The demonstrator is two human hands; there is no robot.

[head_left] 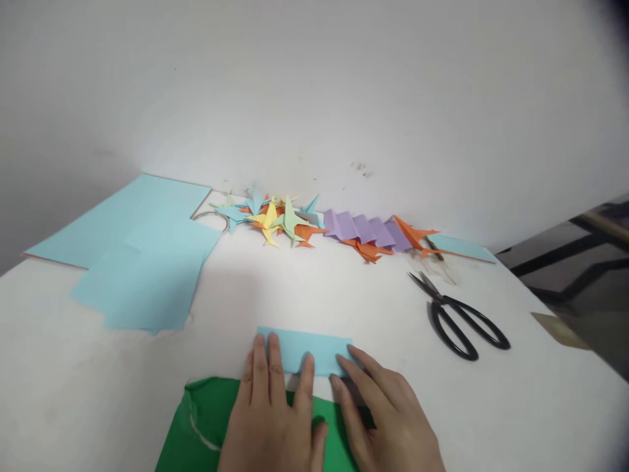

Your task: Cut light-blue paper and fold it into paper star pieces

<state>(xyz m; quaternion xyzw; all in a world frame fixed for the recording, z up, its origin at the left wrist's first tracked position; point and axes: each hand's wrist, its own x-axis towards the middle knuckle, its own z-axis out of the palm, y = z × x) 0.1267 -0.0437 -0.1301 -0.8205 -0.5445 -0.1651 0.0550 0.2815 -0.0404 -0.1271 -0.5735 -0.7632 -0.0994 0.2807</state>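
A narrow folded strip of light blue paper point(314, 349) lies flat on the white table in front of me. My left hand point(275, 413) rests with extended fingers on its left part, fingertips pressing the paper down. At the strip's right end, my right hand point(388, 410) touches the paper with its fingertips, fingers slightly bent and apart. Below the strip, a green cloth point(196, 426) lies partly under both hands; the thumbs are over it.
Light blue paper sheets point(147, 275) are stacked at the left. Folded paper cranes point(289, 223) and a pleated purple paper point(363, 231) line the wall. Black-handled scissors point(445, 314) lie at the right, blades slightly apart. A brown piece point(560, 330) sits near the right edge.
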